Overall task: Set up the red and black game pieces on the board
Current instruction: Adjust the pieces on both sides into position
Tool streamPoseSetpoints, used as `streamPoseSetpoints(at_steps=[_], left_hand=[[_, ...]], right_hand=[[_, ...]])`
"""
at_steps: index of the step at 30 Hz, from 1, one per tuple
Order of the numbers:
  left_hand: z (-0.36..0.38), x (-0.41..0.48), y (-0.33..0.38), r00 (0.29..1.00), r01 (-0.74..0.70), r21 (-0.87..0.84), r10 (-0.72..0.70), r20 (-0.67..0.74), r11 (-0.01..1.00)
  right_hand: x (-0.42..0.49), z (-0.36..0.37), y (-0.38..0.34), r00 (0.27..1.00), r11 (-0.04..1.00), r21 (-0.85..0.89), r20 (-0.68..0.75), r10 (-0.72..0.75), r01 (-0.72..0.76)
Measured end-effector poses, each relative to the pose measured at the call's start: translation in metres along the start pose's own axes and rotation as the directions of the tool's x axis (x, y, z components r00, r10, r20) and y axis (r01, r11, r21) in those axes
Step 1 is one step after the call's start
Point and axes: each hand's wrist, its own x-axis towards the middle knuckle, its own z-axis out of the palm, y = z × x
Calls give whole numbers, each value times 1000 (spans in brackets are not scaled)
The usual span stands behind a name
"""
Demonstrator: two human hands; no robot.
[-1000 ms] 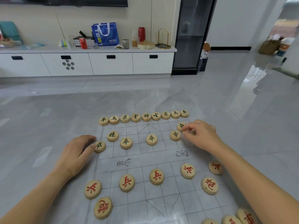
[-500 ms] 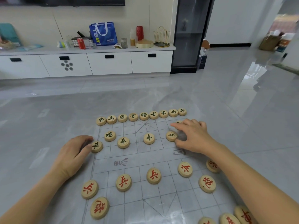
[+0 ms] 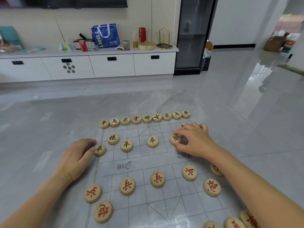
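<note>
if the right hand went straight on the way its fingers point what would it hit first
The right hand, pinching a black soldier piece, points left along that row; it would probably meet the middle black soldier first.

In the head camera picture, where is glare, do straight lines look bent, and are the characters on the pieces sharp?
Head view: bright glare lies on the glossy floor at the right. Head view: the wide lens bows the top edge of the white cabinet. Head view: characters on the far row of black pieces are sharp; a soft shadow lies under the right hand.
</note>
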Motion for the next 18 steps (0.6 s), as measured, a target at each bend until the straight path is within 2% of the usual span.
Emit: streamPoseSetpoints(at_steps=[6,18], left_hand=[[0,-1,2,1000,22,-7,-22,2,1000],[0,-1,1,1000,14,-1,-14,1,1000]], right_hand=[[3,2,1,998,999,-15,-35,50,-50],[1,5,0,999,999,-1,-38,39,-39]])
